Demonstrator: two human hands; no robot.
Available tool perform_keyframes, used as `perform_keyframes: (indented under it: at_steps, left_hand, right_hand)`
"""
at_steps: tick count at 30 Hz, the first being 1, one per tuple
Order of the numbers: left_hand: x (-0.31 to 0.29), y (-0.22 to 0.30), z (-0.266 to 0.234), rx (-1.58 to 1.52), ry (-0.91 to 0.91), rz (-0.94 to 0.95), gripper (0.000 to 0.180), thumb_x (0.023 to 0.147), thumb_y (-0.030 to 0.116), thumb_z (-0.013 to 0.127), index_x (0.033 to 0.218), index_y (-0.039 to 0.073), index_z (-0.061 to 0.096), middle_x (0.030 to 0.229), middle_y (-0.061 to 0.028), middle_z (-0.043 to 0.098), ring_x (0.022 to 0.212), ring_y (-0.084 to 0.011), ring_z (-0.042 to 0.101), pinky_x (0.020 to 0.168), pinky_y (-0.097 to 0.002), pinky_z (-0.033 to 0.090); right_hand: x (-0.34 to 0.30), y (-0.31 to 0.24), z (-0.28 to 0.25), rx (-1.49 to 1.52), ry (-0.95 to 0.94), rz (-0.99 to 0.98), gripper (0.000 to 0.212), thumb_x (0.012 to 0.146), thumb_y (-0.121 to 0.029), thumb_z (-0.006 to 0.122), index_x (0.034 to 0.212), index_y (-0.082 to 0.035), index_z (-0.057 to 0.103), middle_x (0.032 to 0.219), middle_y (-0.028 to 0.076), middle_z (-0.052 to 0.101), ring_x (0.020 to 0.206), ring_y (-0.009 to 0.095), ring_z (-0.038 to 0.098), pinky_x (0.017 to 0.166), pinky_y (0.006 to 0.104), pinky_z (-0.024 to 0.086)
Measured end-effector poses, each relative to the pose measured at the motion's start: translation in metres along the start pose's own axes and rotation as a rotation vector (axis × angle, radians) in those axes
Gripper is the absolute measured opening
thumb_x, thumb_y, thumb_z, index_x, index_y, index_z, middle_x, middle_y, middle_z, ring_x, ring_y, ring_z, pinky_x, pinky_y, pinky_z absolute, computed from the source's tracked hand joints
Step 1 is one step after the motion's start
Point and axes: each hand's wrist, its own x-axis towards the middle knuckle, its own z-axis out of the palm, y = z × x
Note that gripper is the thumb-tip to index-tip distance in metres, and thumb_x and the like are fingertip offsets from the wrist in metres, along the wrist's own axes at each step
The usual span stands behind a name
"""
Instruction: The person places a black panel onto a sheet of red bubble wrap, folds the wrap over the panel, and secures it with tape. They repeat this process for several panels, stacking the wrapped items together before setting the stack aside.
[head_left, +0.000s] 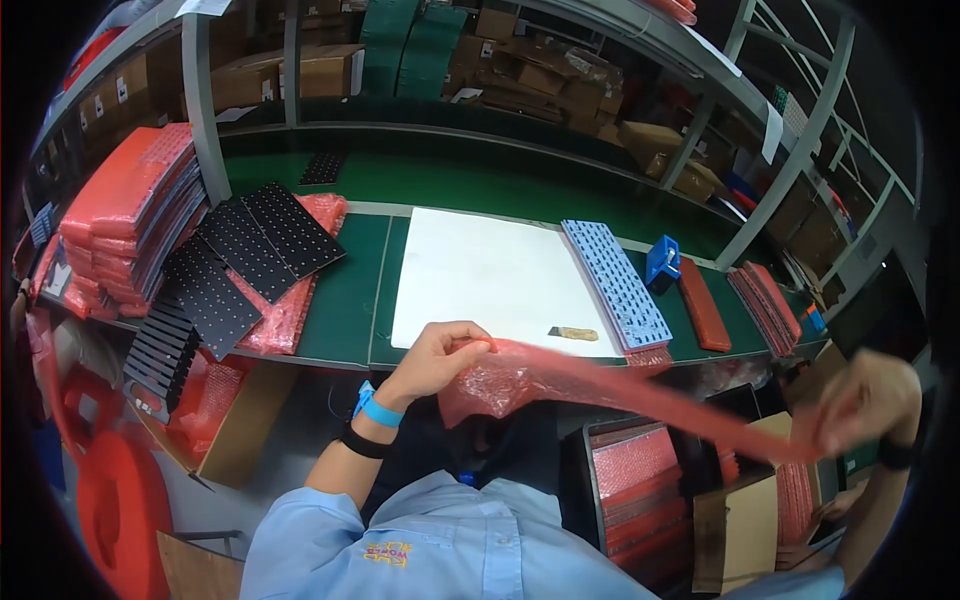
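A translucent red sheet of bubble wrap [610,385] stretches between my two hands in front of the bench's near edge. My left hand [437,358] pinches its left end, where the sheet hangs down in a crumpled flap. At the far right, my right hand [872,405] grips the other end and is somewhat blurred. Just beyond my left hand lies a flat white board [490,275]. On the board's near right part rests a small scraper-like blade [573,333] with a tan handle. A light blue panel with rows of dark slots [615,280] lies along the board's right side.
Black dotted panels [265,240] and a tall stack of red-wrapped boards [130,210] occupy the left. To the right are a blue holder [662,263], a red-wrapped slab [703,305] and more wrapped pieces [765,308]. Open cartons [740,530] stand below; metal posts [205,110] rise behind.
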Motion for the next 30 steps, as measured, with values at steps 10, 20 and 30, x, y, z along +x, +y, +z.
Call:
perform_keyframes:
  at_steps: [10,20,30]
  left_hand:
    - [0.006,-0.005,0.085,0.809,-0.053,0.473,0.034,0.09,0.017,0.068,0.118,-0.001,0.063,0.116,-0.0121,0.067,0.102,-0.0201,0.062,0.091,-0.0341,0.049]
    - [-0.071,0.01,0.085,-1.115,-0.34,-0.199,0.059,0.095,0.039,0.062,0.139,0.002,0.052,0.135,-0.0207,0.057,0.129,-0.03,0.053,0.106,-0.038,0.044]
    - [-0.066,0.064,0.034,0.869,-0.21,-0.505,0.03,0.094,0.029,0.061,0.112,0.006,0.068,0.106,-0.0144,0.069,0.097,-0.0297,0.067,0.084,-0.0337,0.053]
  right_hand:
    - [0.047,-0.051,0.081,0.776,0.346,-1.028,0.017,0.086,-0.013,0.076,0.092,0.001,0.069,0.104,0.018,0.067,0.087,0.024,0.068,0.073,0.032,0.057]
    - [0.278,-0.157,-0.016,1.314,0.471,-0.828,0.042,0.105,-0.043,0.042,0.123,-0.009,0.06,0.118,0.01,0.067,0.106,0.02,0.063,0.091,0.0412,0.049]
    - [0.556,-0.059,0.008,1.67,0.29,-0.152,0.049,0.101,-0.052,0.043,0.137,-0.019,0.045,0.123,0.014,0.059,0.11,0.03,0.06,0.088,0.051,0.048]
